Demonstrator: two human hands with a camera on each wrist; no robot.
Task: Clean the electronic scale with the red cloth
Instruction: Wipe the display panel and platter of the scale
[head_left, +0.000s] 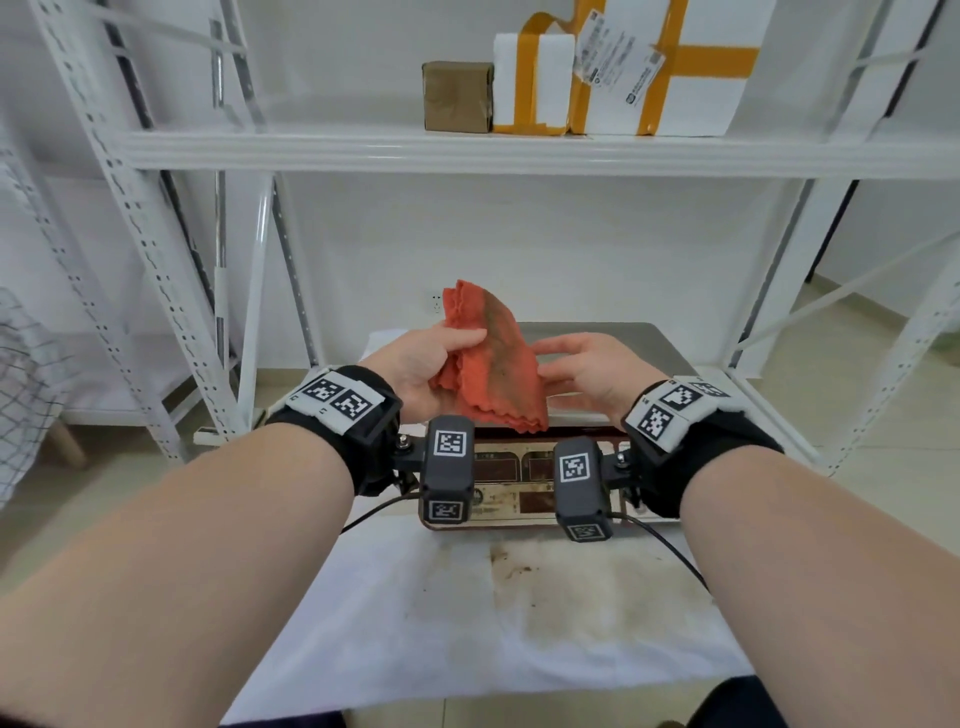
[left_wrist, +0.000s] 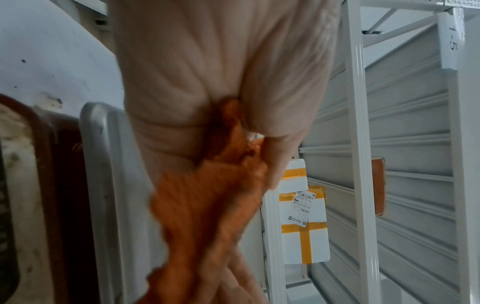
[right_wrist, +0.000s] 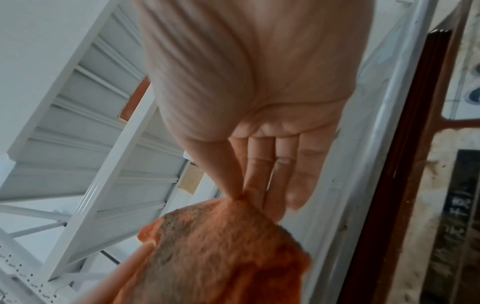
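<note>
The red cloth (head_left: 493, 374), folded and soiled with dark grime, hangs in the air just above the electronic scale. My left hand (head_left: 428, 361) grips its left side, thumb laid over the folds; in the left wrist view the cloth (left_wrist: 207, 201) is bunched in that palm (left_wrist: 202, 86). My right hand (head_left: 587, 369) pinches the cloth's right edge; thumb and forefinger (right_wrist: 237, 195) meet on a corner of the cloth (right_wrist: 221, 257). The scale has a steel platter (head_left: 613, 338) and a dirty, brown-stained front panel (head_left: 519, 486), partly hidden by the wrist cameras.
The scale stands on a white sheet (head_left: 519, 623) with brown stains, on the low shelf of a white metal rack. Rack posts (head_left: 156, 270) stand at both sides. An upper shelf (head_left: 467, 150) carries a brown box (head_left: 457, 96) and taped white parcels (head_left: 670, 67).
</note>
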